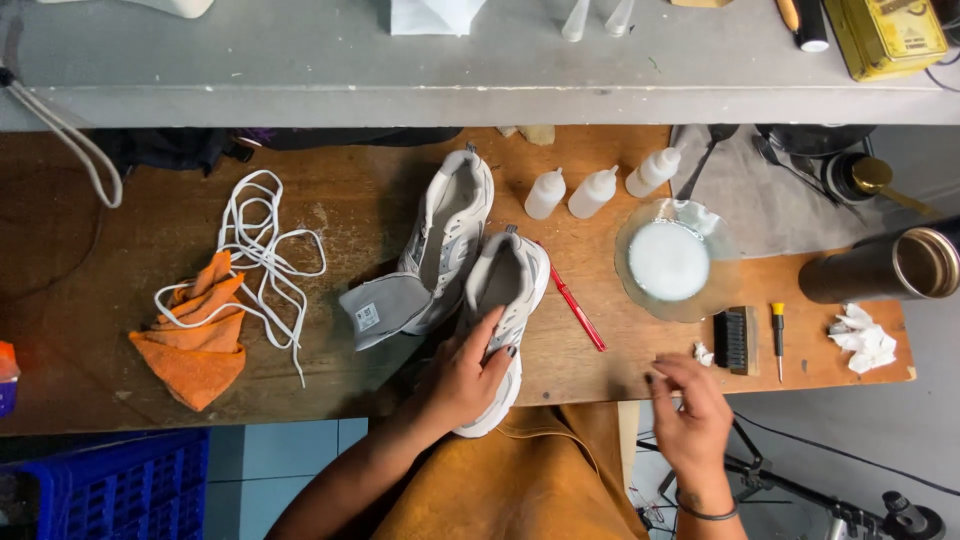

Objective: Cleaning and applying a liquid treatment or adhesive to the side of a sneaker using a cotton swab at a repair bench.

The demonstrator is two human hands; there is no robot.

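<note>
Already the left hand (462,378) lies flat on the near shoe (505,300), toe toward the body; the right hand (692,415), loosely open and empty, hovers near the brush (737,340).

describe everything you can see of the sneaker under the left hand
The pale grey and white mesh-and-leather sneaker lies on the brown wooden workbench, toe toward the person, opening up. Its laces are out. The left hand rests flat over its toe end, which reaches past the bench edge. It lies against the matching second sneaker, whose grey tongue is pulled out. A red slim tool lies just to its right.
</note>
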